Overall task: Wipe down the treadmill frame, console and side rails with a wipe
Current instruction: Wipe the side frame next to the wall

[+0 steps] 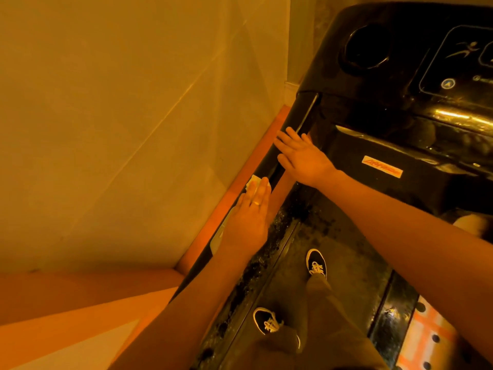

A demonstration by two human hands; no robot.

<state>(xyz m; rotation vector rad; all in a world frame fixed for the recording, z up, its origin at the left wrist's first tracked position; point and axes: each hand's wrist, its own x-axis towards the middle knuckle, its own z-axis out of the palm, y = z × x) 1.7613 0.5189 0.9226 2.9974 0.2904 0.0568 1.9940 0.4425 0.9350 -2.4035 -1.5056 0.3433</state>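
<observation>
Both our hands are on the treadmill's left side rail, the wipe under the left one.

Our left hand (249,209) lies flat on the side rail (274,166), fingers (262,189) straight and close together, pressing the white wipe (66,182) against the rail; the wipe pokes out just past the fingertips on the wall side. Our right hand (304,156) rests further up the same rail, fingers spread wide and holding nothing. The black console (400,76) with its round cup holder (365,46) sits beyond it. The wall (120,102) runs close beside the rail. Our shoes (316,264) stand on the belt (346,263) below.
</observation>
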